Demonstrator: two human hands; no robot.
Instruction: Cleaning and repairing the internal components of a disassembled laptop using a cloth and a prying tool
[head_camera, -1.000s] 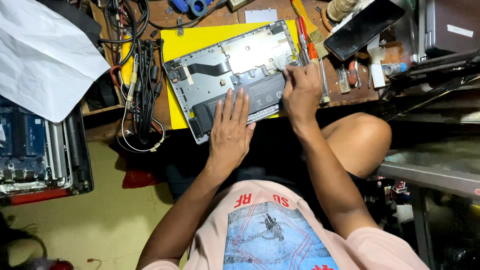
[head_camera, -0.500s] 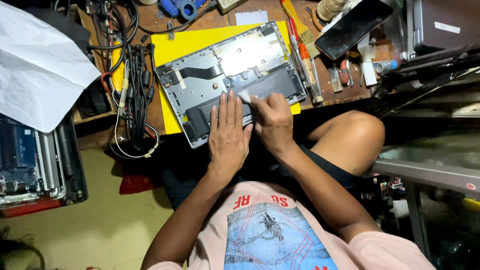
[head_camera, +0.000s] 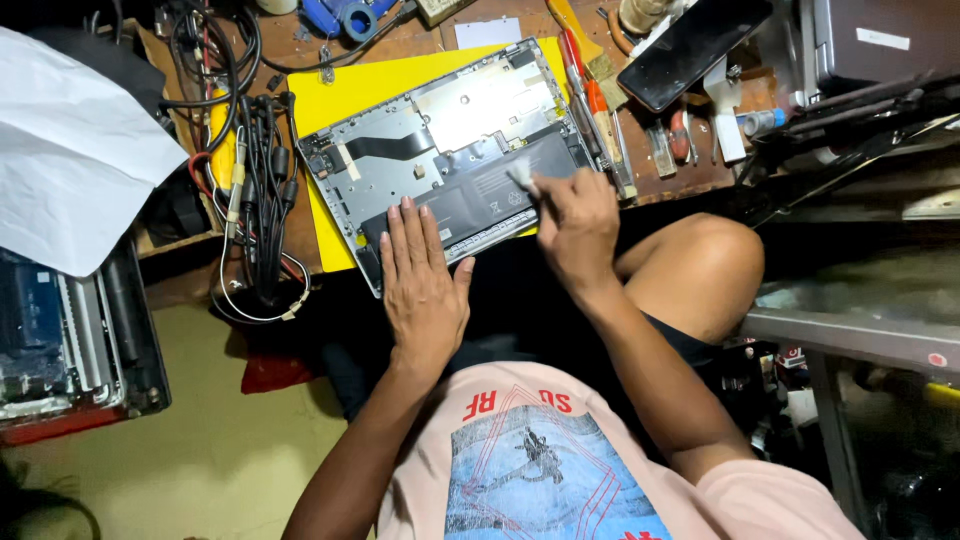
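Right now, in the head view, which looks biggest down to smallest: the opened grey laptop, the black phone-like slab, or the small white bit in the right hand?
1. Opened grey laptop
2. Black phone-like slab
3. Small white bit in the right hand

There is a single view, from a camera worn on the person's head. It looks almost straight down over the chest and lap, so the shirt fills the bottom edge and both forearms run up from there toward the middle of the frame. The far edge of the worktop (head_camera: 420, 40) lies along the top. The view is near: the opened laptop (head_camera: 450, 150) on its yellow mat (head_camera: 330, 110) sits in the upper middle, with the left hand (head_camera: 420, 285) and right hand (head_camera: 575, 230) just below it. The floor (head_camera: 210, 450) shows at lower left, a metal shelf (head_camera: 850, 335) at right.
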